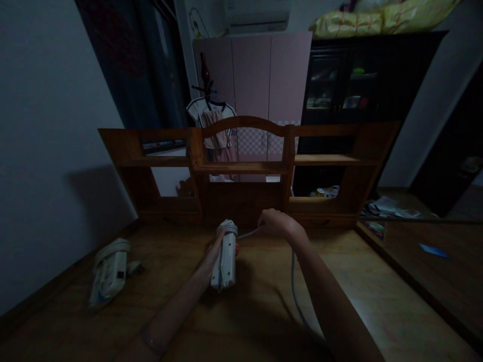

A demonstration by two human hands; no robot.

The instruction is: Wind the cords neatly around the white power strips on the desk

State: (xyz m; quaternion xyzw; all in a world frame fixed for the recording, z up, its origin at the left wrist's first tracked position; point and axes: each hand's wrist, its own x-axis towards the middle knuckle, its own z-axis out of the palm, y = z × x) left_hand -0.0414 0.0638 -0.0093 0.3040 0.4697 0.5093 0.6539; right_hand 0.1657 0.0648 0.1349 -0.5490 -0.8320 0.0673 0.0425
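My left hand [216, 249] is closed around a white power strip [227, 259], held upright above the wooden surface with its screwed back face showing. Several turns of its pale cord are wound around the top end. From there the power cord [249, 234] runs across to my right hand [273, 221], whose fingers are pinched on it. Past that hand the cord hangs down and trails toward the near edge, partly behind my right forearm. A second power strip [113, 274], its cord wrapped about one end, lies at the left with its plug [136, 267] beside it.
A wooden shelf unit [241, 168] stands along the far edge of the wooden surface [264, 322]. A white wall [56, 176] borders the left side. Lower at the right, a blue card [433, 250] and papers [388, 206] lie about. Pink wardrobes [251, 75] stand behind.
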